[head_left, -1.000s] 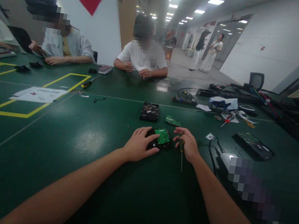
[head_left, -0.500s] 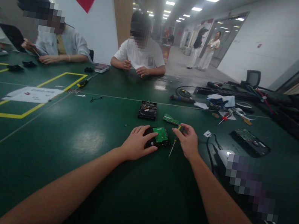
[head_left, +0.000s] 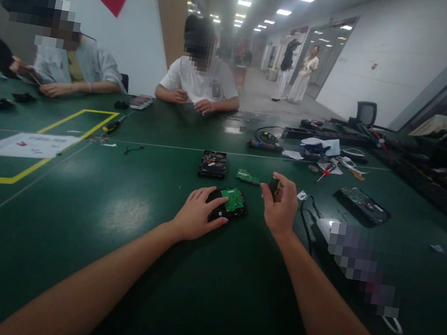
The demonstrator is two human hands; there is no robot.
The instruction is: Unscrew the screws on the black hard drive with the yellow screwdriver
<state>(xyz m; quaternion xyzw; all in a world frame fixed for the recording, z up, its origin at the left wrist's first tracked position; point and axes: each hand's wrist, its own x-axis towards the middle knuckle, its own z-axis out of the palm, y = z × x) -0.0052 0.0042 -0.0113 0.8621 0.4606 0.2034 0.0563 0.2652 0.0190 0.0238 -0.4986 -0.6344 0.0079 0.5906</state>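
Observation:
My left hand (head_left: 197, 213) lies over a black hard drive (head_left: 237, 210) with a green circuit board on its upper face. The thumb is at the near edge, the index finger reaches onto the board, and the hand holds the drive against the table. To its right, my right hand (head_left: 281, 206) is closed around the dark and yellow handle of a screwdriver (head_left: 274, 184), raised clear of the drive; its shaft cannot be made out. Just beyond are a loose green circuit board (head_left: 248, 177) and a second hard drive (head_left: 213, 164).
On the right lie another hard drive (head_left: 362, 206), a pale elongated object (head_left: 327, 226) with a cord, and a red screwdriver (head_left: 324, 174) among cables. A yellow-black screwdriver (head_left: 114, 124) and a paper sheet (head_left: 30, 145) lie left. Two people sit across the green table (head_left: 132, 301).
My right hand has lifted the screwdriver up and away from the drive's right side, and its shaft no longer shows. My left hand stays on the drive. The whole view has shifted slightly.

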